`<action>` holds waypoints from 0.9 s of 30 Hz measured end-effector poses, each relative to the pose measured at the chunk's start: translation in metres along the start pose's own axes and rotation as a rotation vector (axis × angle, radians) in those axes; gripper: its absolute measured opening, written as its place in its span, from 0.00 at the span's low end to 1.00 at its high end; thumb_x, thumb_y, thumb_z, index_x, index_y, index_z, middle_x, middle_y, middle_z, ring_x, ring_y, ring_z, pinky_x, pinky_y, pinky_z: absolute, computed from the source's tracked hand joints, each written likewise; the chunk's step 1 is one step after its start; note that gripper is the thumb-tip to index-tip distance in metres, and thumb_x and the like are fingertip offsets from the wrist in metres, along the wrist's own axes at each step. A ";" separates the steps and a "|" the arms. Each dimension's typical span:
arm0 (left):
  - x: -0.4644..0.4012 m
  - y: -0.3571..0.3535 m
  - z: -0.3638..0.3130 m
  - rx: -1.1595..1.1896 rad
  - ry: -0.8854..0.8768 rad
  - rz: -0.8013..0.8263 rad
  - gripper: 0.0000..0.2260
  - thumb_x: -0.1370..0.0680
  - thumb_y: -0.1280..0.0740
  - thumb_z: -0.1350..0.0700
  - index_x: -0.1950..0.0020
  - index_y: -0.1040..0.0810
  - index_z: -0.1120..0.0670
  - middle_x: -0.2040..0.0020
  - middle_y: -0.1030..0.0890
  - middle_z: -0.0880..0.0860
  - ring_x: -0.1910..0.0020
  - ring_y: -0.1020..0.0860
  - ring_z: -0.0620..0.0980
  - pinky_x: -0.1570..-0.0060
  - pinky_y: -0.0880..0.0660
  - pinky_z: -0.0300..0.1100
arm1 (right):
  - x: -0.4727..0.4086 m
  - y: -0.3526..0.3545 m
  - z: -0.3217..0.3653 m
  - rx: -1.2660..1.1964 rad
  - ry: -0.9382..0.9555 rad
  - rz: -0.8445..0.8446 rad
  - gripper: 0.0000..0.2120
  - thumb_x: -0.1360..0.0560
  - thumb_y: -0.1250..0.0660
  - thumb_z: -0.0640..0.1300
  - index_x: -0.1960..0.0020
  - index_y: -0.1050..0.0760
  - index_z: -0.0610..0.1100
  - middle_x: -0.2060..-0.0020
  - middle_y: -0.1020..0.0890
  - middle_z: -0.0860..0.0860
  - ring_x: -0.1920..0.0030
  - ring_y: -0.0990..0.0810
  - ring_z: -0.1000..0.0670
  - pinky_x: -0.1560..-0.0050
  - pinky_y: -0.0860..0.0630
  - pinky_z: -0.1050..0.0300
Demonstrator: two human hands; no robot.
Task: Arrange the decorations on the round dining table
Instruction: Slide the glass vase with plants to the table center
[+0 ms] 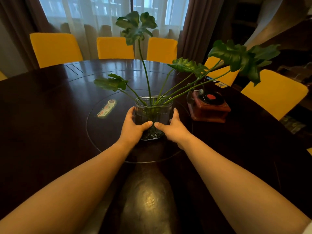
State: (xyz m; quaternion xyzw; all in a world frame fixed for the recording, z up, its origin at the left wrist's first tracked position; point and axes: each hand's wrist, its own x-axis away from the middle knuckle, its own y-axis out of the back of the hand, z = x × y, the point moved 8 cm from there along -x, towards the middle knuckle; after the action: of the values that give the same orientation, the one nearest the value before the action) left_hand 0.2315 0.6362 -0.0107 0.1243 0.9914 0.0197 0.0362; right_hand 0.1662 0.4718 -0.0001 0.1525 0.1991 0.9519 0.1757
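A clear ribbed glass vase (154, 108) with long-stemmed green leaves (236, 56) stands near the middle of the dark round dining table (50, 102), on its inset turntable disc (101, 132). My left hand (133, 127) wraps the vase's left side and my right hand (173, 127) wraps its right side, thumbs almost touching at the front. A small red-brown toy gramophone (209, 107) with a black record and red label sits to the right of the vase.
A label sticker (107, 108) lies on the turntable left of the vase. Yellow chairs (54, 48) ring the far and right sides of the table. Small cards (219, 84) lie near the right rim. Sheer curtains hang behind.
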 end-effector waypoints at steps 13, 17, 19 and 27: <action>0.103 0.046 -0.098 -0.704 -0.093 -0.272 0.42 0.22 0.33 0.41 0.18 0.55 0.51 0.19 0.49 0.62 0.20 0.50 0.62 0.25 0.48 0.63 | 0.148 0.063 0.039 0.849 0.265 -0.208 0.50 0.30 0.40 0.72 0.23 0.66 0.54 0.22 0.55 0.43 0.23 0.58 0.41 0.28 0.50 0.36; 0.161 0.046 -0.166 -0.798 -0.158 -0.228 0.42 0.22 0.37 0.38 0.19 0.60 0.47 0.18 0.56 0.58 0.19 0.57 0.58 0.25 0.56 0.64 | 0.227 0.101 0.077 0.942 0.363 -0.273 0.49 0.30 0.43 0.73 0.24 0.69 0.56 0.22 0.61 0.44 0.24 0.66 0.43 0.28 0.57 0.34; 0.191 0.047 -0.203 -0.819 -0.189 -0.223 0.41 0.22 0.38 0.37 0.19 0.60 0.45 0.18 0.57 0.57 0.19 0.59 0.57 0.25 0.58 0.64 | 0.265 0.120 0.098 0.974 0.397 -0.323 0.49 0.30 0.44 0.74 0.25 0.70 0.56 0.22 0.63 0.44 0.25 0.68 0.44 0.29 0.59 0.33; 0.346 0.055 -0.322 -0.940 -0.383 -0.208 0.39 0.21 0.39 0.37 0.19 0.59 0.43 0.17 0.58 0.54 0.19 0.63 0.54 0.25 0.62 0.64 | 0.429 0.154 0.155 0.968 0.540 -0.469 0.47 0.32 0.52 0.76 0.24 0.66 0.54 0.22 0.60 0.45 0.24 0.67 0.44 0.28 0.59 0.34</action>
State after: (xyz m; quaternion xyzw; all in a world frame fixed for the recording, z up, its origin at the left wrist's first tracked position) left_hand -0.1135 0.7658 0.2895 -0.0033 0.8583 0.4360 0.2707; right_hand -0.2025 0.5596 0.2970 -0.0802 0.6757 0.6941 0.2350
